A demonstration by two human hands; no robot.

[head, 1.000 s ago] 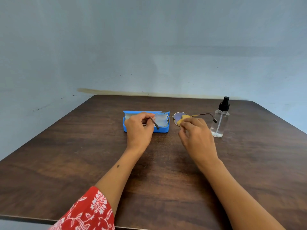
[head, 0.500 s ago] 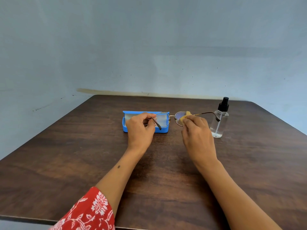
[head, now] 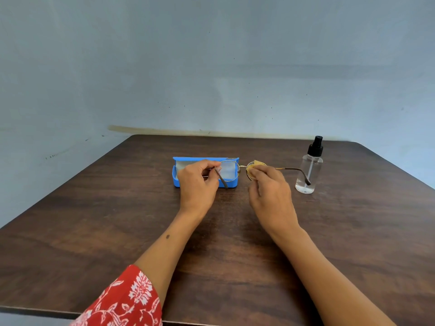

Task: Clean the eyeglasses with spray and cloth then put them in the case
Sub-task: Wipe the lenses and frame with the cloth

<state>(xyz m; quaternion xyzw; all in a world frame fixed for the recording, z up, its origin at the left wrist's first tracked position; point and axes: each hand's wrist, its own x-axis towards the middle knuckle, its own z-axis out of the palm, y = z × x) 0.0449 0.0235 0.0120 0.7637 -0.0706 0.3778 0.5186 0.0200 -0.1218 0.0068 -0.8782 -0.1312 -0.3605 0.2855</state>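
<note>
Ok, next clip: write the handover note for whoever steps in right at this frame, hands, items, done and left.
Left hand pinches the eyeglasses at the left temple hinge, held above the table.
Right hand presses the yellow cloth onto the right lens.
Blue case lies open behind the left hand; spray bottle stands upright to the right.
Done: wiping under way.
Left: finish wiping, then put the glasses in the case.

wall (head: 211,67): painted pale blue-grey, speckled with small dark marks | table (head: 94,220): dark wood grain, set against it | light: soft, even
</note>
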